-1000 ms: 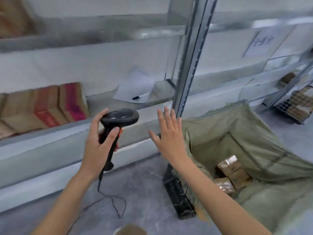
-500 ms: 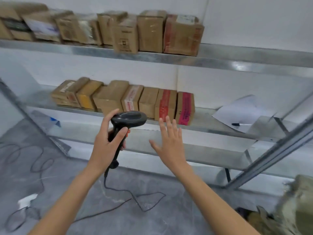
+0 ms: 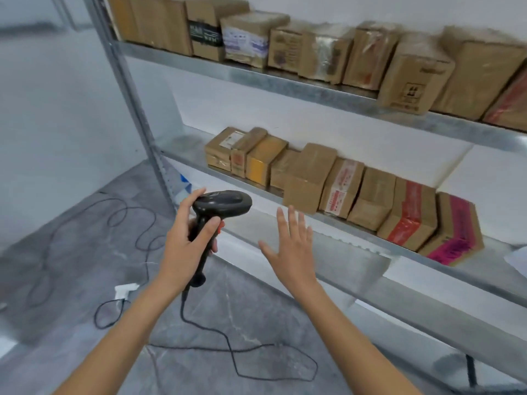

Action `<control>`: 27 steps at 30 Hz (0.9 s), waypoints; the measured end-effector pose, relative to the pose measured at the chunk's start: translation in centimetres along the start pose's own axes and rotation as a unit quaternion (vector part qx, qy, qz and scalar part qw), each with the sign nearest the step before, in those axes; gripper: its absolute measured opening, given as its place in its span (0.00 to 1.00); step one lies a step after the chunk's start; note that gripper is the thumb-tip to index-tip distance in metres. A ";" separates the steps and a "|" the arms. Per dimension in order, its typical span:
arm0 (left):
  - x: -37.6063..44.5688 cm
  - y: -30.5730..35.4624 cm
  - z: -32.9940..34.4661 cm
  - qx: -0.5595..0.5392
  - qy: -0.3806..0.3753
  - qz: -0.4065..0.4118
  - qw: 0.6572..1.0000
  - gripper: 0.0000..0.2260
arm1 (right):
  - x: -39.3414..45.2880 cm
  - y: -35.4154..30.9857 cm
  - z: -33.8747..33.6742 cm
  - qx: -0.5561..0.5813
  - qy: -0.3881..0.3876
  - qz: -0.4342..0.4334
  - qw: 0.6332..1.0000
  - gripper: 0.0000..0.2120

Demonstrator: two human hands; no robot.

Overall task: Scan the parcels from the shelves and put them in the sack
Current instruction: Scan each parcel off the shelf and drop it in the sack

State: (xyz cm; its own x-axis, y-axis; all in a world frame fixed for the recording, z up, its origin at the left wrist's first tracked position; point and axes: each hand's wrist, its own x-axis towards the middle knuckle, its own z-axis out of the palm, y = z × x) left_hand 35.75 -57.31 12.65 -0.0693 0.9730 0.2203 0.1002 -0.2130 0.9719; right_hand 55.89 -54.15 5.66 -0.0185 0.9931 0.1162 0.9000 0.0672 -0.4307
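The left hand grips a black corded handheld scanner by its handle. At its three o'clock, the right hand hovers flat, fingers straight, below brown cardboard parcels on the lower metal shelf.

The upper shelf runs out of view at the right edge, cutting its last red-taped parcel. The tops of its leftmost parcels are cropped by the top edge. Label print on the lower-shelf parcels is too blurred to read. The left hand covers much of the scanner grip.
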 end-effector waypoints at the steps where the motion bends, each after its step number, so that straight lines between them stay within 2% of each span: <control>1: 0.5 -0.4 -1.2 -0.001 0.012 -0.004 1.000 0.24 | 0.7 -0.7 0.7 0.004 -0.004 -0.005 1.000 0.38; 10: 4.1 -4.9 -8.5 0.022 0.108 -0.022 0.994 0.21 | 6.5 -2.8 6.1 0.014 -0.073 -0.026 0.997 0.37; 18: 12.7 -8.2 -11.1 0.031 0.177 -0.033 0.983 0.20 | 17.2 -4.7 9.5 0.039 -0.106 -0.075 0.991 0.38; 22: 18.7 -9.2 -10.0 0.018 0.174 -0.045 0.984 0.20 | 22.9 -6.2 10.2 0.069 -0.110 -0.089 0.988 0.38; 27: 24.9 -10.1 -8.3 0.020 0.149 -0.035 0.988 0.20 | 28.1 -7.9 11.3 0.081 -0.073 -0.099 0.989 0.37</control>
State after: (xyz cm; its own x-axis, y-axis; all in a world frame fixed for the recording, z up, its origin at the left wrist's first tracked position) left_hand 24.77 -31.70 8.99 -0.3668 0.9142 0.1726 0.1243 -0.1357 0.9829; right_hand 43.35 -25.64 2.26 -0.2602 0.9616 0.0875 0.7910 0.2643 -0.5519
